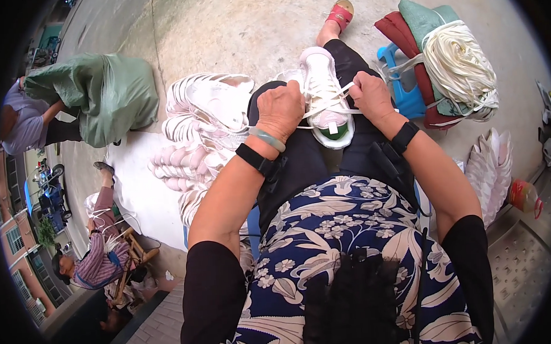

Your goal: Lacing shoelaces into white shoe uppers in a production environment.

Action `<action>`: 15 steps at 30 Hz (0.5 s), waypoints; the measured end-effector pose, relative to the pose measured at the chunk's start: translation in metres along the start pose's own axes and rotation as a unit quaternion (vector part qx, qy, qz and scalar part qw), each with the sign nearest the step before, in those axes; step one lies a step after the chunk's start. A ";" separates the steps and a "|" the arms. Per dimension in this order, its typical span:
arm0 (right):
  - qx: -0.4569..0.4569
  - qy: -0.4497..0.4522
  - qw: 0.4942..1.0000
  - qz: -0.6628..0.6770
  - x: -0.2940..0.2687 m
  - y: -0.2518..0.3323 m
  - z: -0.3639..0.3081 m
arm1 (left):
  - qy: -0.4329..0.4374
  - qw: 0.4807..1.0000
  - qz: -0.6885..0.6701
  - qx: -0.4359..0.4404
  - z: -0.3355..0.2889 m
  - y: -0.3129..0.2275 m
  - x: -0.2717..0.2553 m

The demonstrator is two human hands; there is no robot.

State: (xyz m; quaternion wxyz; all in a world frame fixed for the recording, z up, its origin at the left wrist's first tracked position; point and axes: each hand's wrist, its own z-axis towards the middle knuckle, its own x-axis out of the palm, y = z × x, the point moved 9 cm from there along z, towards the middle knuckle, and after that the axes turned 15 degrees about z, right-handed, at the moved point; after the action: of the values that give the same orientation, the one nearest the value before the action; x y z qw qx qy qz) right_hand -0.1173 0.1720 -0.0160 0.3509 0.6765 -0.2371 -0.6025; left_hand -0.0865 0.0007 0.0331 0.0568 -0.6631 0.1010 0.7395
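A pale pink and white sneaker [317, 65] rests across my thighs, its toe pointing away and its green-lined opening toward me. White shoelace [332, 99] crosses over its tongue in several rows. My left hand [281, 109] is closed in a fist at the shoe's left side, gripping lace. On the other side my right hand [372, 97] pinches lace too, with a length stretched from the shoe to its fingers. Black straps circle both my wrists, and a pale bangle sits on the left one.
White and pink shoe uppers [208, 107] lie piled at my left on a white sheet [142, 184]. To the right, a blue stool [401, 83] stands beside a bundle of white laces [458, 62]. More uppers [490, 169] and a bottle [524, 196] are nearer. Two people sit at far left, one behind a green sack [109, 93].
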 end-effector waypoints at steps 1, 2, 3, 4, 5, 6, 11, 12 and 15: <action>0.001 0.000 1.000 0.000 -0.001 -0.001 -0.001 | 0.011 0.999 -0.019 -0.023 -0.001 0.003 0.002; 0.086 0.030 0.989 0.114 0.006 -0.016 -0.004 | 0.022 0.998 -0.037 -0.046 -0.003 0.006 0.003; 0.168 0.059 0.958 0.226 0.015 -0.029 -0.010 | 0.022 0.998 -0.037 -0.045 -0.005 0.004 0.002; 0.169 0.058 0.957 0.227 0.015 -0.033 -0.013 | 0.025 0.997 -0.053 -0.045 -0.009 0.002 0.000; 0.141 0.059 0.966 0.210 0.014 -0.035 -0.016 | 0.028 0.996 -0.069 -0.044 -0.014 -0.001 -0.002; 0.111 0.060 0.973 0.194 0.013 -0.026 -0.018 | 0.028 0.996 -0.068 -0.044 -0.020 -0.001 -0.005; 0.038 0.139 0.979 0.145 0.001 -0.001 -0.043 | -0.056 0.991 -0.042 0.114 -0.041 -0.025 -0.021; -0.089 0.134 0.986 0.045 -0.006 0.017 -0.047 | -0.041 0.991 -0.031 0.127 -0.041 -0.027 -0.017; -0.215 0.101 0.969 -0.065 -0.014 0.031 -0.057 | -0.043 0.989 -0.040 0.134 -0.040 -0.024 -0.018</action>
State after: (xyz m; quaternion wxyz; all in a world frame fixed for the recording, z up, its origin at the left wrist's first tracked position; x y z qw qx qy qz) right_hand -0.0601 0.1736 0.0183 0.4702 0.6563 -0.0211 -0.5896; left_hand -0.0404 0.0161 0.0450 0.1793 -0.6209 0.1703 0.7438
